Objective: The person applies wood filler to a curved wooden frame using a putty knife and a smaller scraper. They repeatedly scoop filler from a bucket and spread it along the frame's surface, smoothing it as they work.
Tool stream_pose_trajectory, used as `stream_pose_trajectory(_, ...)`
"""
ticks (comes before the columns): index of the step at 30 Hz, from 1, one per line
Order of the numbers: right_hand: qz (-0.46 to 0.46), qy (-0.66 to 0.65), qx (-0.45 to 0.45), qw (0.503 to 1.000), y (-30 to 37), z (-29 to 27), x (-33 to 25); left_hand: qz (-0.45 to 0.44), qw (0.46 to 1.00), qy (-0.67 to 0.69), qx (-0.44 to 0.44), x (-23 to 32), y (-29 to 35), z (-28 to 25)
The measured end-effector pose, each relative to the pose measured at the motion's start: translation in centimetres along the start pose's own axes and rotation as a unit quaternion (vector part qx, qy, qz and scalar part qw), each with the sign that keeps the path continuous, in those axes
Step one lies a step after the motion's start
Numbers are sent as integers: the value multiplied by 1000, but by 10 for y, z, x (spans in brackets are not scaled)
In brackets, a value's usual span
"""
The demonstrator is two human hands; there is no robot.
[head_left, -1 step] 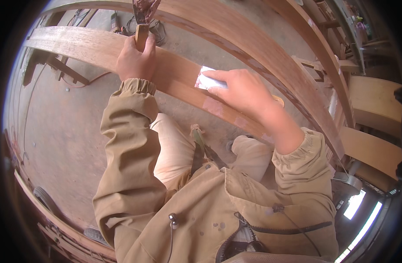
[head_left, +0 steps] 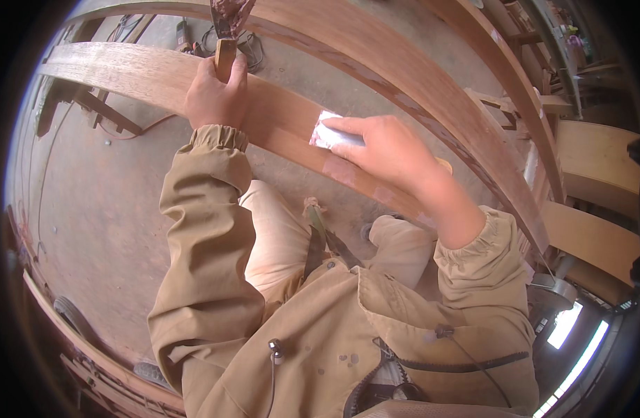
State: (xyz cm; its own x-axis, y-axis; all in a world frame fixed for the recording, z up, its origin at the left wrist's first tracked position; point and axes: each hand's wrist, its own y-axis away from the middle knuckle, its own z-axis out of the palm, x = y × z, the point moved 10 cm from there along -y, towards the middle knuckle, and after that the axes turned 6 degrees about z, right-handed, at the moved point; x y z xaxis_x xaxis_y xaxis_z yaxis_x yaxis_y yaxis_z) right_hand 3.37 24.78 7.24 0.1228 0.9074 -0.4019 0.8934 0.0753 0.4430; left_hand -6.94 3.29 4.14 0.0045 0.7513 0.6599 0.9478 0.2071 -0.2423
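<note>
My left hand (head_left: pixel 217 99) is closed round the wooden handle of a putty knife (head_left: pixel 226 60), held upright at the near curved board (head_left: pixel 282 111). A lump of pinkish-brown filler (head_left: pixel 232 15) sits on that knife's blade. My right hand (head_left: pixel 397 152) grips a scraper (head_left: pixel 320 132) with a wide, shiny metal blade, fingers pressed along it. The blade lies against the board's face, with a little filler on it. The yellowish end of its handle shows behind my wrist. Pink filler patches (head_left: pixel 339 168) mark the board just right of the blade.
Beyond lies a second long curved board (head_left: pixel 376 66), with another (head_left: pixel 498 76) farther right. Curved wooden panels (head_left: pixel 599 164) stand at the right. A wooden support (head_left: pixel 107 111) is under the board's left end. Cables (head_left: pixel 250 52) lie on the concrete floor, and planks (head_left: pixel 104 359) are at lower left.
My right hand and the scraper have shifted slightly toward me across the board. The left hand with its putty knife has stayed put.
</note>
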Motion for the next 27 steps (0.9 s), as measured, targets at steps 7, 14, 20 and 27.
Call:
stream_pose_trajectory(7, 0, 29, 12, 1000, 25, 18, 5, -16, 1000, -7, -15, 0, -1, 2)
stream_pose_trajectory(14, -13, 77, 16, 997, 19, 15, -14, -4, 1000, -12, -8, -2, -2, 3)
stream_pose_trajectory(20, -26, 134, -24, 990, 24, 11, -6, -16, 1000, -2, -20, -4, -1, 4)
stream_pose_trajectory(27, -14, 148, -23, 989, 21, 28, -20, 11, 1000, 20, -2, 1, 0, 4)
